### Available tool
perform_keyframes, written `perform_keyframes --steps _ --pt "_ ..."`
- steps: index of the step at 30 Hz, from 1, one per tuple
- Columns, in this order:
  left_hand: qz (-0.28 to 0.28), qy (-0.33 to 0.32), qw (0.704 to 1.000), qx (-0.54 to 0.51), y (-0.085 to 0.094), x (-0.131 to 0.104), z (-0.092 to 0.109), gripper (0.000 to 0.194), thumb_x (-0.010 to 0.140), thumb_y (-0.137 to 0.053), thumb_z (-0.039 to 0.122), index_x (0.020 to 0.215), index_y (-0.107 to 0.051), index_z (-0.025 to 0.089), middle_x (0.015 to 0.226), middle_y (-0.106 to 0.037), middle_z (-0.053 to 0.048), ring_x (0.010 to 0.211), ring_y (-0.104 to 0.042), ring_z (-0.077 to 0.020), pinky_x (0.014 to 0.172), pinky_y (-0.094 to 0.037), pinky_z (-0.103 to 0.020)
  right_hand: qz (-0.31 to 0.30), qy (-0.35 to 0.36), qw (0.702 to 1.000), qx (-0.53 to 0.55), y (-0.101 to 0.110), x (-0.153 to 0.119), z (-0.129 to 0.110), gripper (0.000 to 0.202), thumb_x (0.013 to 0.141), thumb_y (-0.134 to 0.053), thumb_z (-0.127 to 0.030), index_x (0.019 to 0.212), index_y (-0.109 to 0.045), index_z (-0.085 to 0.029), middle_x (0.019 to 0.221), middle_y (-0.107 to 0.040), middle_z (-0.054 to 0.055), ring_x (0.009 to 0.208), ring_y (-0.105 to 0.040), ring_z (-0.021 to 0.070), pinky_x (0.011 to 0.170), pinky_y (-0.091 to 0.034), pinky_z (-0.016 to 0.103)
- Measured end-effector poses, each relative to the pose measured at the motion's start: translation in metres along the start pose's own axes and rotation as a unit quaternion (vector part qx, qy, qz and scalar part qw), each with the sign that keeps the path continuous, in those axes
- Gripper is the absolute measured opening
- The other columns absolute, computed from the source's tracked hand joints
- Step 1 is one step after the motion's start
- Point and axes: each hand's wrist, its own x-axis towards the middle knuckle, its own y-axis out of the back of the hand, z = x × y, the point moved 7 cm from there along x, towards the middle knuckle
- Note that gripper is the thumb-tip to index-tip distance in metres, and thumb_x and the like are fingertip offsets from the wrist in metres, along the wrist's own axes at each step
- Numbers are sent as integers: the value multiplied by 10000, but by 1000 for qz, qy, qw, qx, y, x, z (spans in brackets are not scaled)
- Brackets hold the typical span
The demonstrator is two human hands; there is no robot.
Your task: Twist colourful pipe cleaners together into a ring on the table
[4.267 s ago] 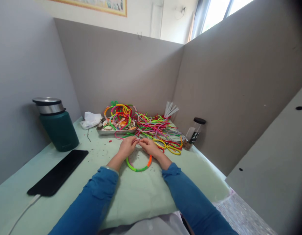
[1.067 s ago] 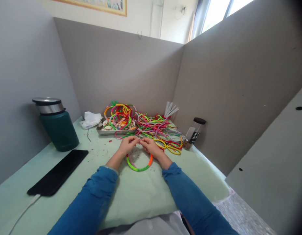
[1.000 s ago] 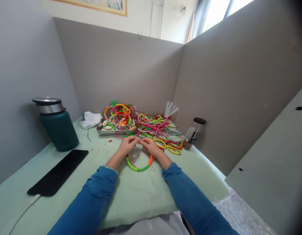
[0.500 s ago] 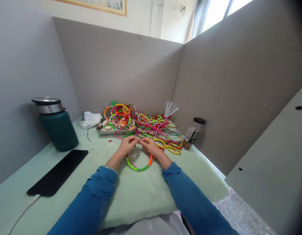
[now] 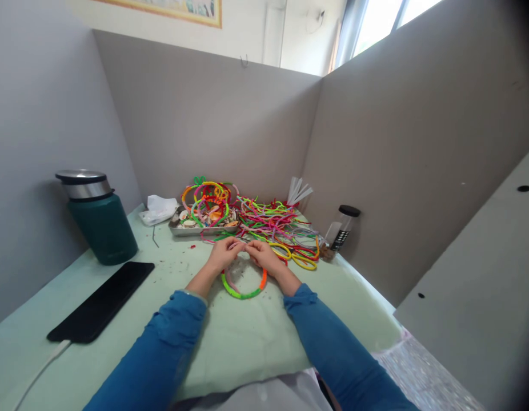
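Note:
A ring wound from fuzzy pipe cleaners [image 5: 242, 296], green, lime, orange and red with a loose pink strand inside it, lies on the green tabletop below my hands. My left hand [image 5: 223, 253] pinches its far side, where a pink piece shows at the fingertips. Close beside it, my right hand [image 5: 263, 256] is closed on the same far side of the ring, fingertips nearly touching the left ones. The exact grip between the fingers is too small to make out.
Beyond my hands stands a metal tray [image 5: 204, 231] of shells with finished-looking coloured rings on top. Right of it spreads a pile of pipe cleaners [image 5: 273, 217]. A jar [image 5: 338, 233] stands at right; a green flask [image 5: 102, 228] and a phone [image 5: 101, 302] are at left.
The pink strand inside the ring has shifted slightly, and the fingers of my left hand have moved a little. Everything else stays in place.

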Motion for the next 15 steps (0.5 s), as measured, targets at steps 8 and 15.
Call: perform_keyframes --steps 8,15 --pt "3 3 1000 -6 1 1 -3 295 708 -579 437 745 -624 147 581 -584 13 497 -518 -114 491 -376 -219 8 -3 1000 4 1 0 -1 251 770 -574 -414 751 -550 -164 478 -395 -74 401 -308 61 404 -229 202" --pt "19 -2 1000 1 2 3 -8 254 674 -600 402 726 -623 155 525 -552 28 493 -505 -118 495 -370 -218 6 -2 1000 -22 1 0 0 253 762 -580 -413 755 -572 -160 478 -407 -68 418 -331 68 414 -237 202"
